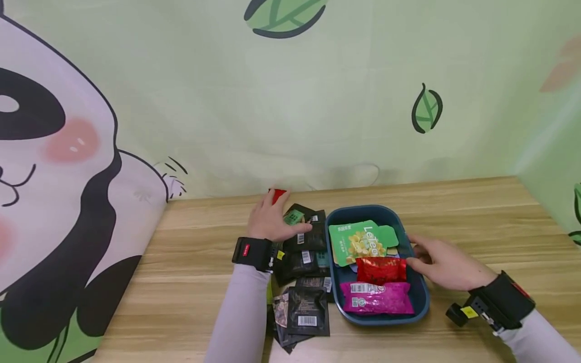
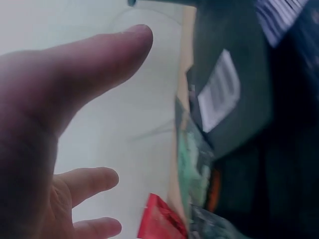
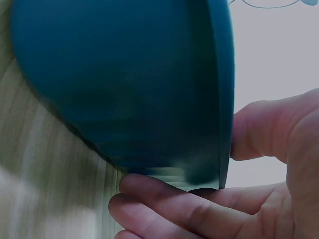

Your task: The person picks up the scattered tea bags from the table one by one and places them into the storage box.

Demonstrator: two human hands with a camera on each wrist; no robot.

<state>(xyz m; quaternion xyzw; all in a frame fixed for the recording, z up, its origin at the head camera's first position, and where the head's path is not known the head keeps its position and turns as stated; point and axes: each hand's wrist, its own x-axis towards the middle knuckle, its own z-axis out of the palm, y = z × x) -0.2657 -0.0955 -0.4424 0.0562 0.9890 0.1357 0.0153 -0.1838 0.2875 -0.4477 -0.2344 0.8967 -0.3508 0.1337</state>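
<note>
My left hand [image 1: 271,218] hovers over a pile of black packets [image 1: 306,310] with its thumb and fingers spread. Close to its fingertips is a small red packet [image 1: 277,195], also in the left wrist view [image 2: 160,220], where a gap shows between it and the visible fingers. My right hand [image 1: 447,264] holds the right side of a blue plastic basket [image 1: 423,297]. In the right wrist view, its thumb is on the rim and the fingers lie along the outer wall [image 3: 124,89]. Inside are a green packet [image 1: 349,243], a red packet [image 1: 381,270] and a magenta packet [image 1: 376,298].
A barcoded black packet [image 1: 308,305] lies at the front of the pile, left of the basket. Behind the wooden table [image 1: 481,206] hangs a pale green backdrop [image 1: 345,116] printed with a panda and leaves, meeting the table's back edge.
</note>
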